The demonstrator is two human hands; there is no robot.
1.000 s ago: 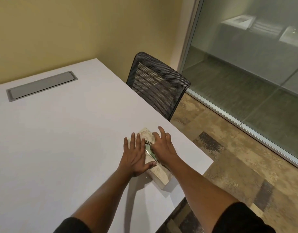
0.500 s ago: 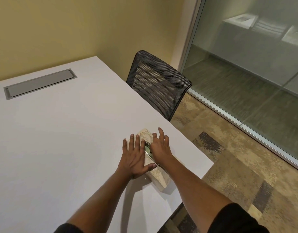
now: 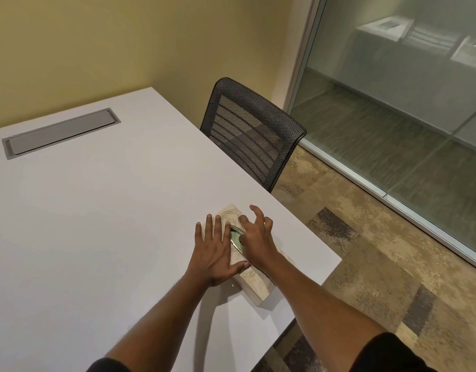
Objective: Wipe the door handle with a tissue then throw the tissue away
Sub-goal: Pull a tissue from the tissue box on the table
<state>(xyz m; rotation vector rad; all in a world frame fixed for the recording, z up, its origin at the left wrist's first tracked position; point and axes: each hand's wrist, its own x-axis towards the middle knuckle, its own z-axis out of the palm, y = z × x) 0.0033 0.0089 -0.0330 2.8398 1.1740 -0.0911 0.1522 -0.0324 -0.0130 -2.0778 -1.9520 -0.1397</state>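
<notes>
- The tissue box (image 3: 254,284) lies near the white table's (image 3: 97,224) 4 o'clock corner
- Left hand (image 3: 214,252) presses flat, fingers spread, on the box's 9 o'clock side
- Right hand (image 3: 255,237) has fingers curled into the oval slot; a pinched tissue cannot be made out
- Mesh chair (image 3: 251,132) at 1 o'clock

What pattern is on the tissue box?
Beige with a pale leafy print, head view: tissue box.
</notes>
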